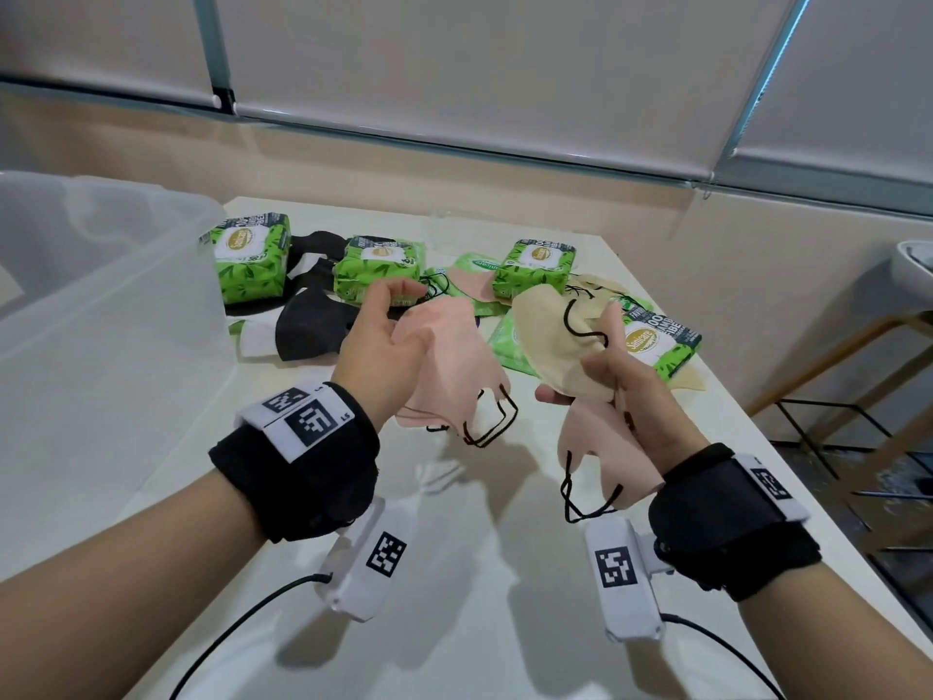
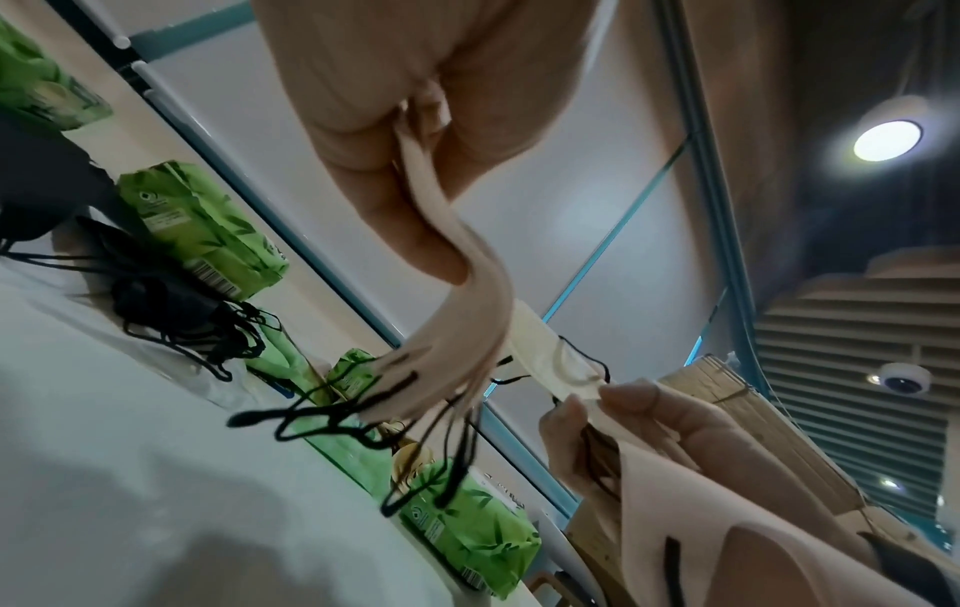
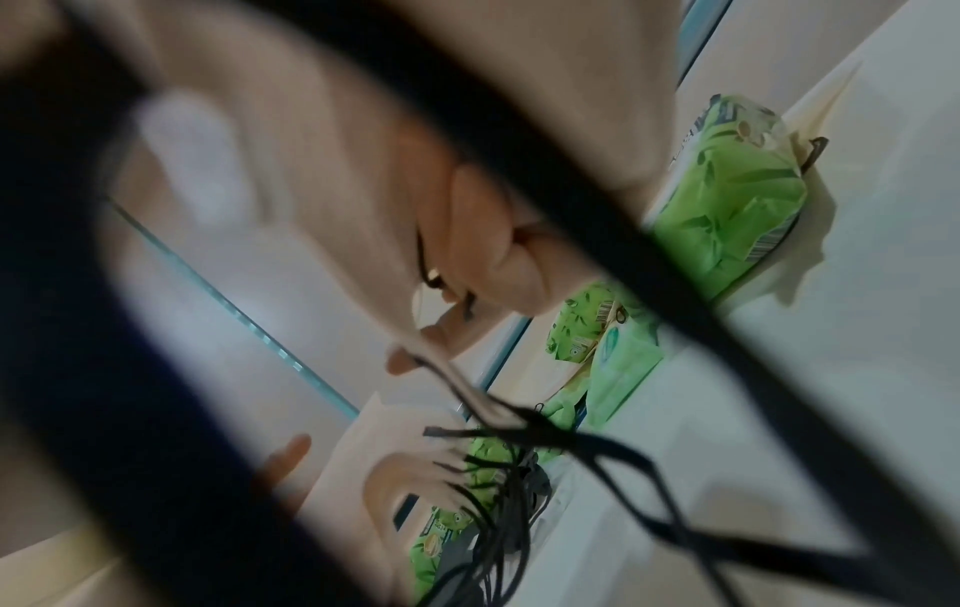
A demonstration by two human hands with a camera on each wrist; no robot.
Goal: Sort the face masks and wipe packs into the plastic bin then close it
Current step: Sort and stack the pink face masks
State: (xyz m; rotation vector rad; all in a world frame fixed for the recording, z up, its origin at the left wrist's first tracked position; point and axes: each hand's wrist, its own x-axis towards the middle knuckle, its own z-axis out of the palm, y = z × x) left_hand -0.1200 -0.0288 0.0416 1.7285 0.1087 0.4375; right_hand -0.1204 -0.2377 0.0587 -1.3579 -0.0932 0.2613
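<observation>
**Both hands full of masks above the table**

The left hand point(image 1: 389, 336) pinches a pink face mask point(image 1: 449, 366), its black ear loops dangling above the white table point(image 1: 454, 623). Alongside it, the right hand point(image 1: 631, 391) grips a beige mask point(image 1: 560, 341) together with a second pink mask point(image 1: 611, 457) that hangs down by the wrist. The clear plastic bin point(image 1: 101, 305) stands open at the left. Further back, green wipe packs point(image 1: 252, 255) lie scattered among black masks point(image 1: 308, 325), one pack point(image 1: 661, 346) just beyond the right hand. The right wrist view is blurred, mostly blocked by a dark strap.
</observation>
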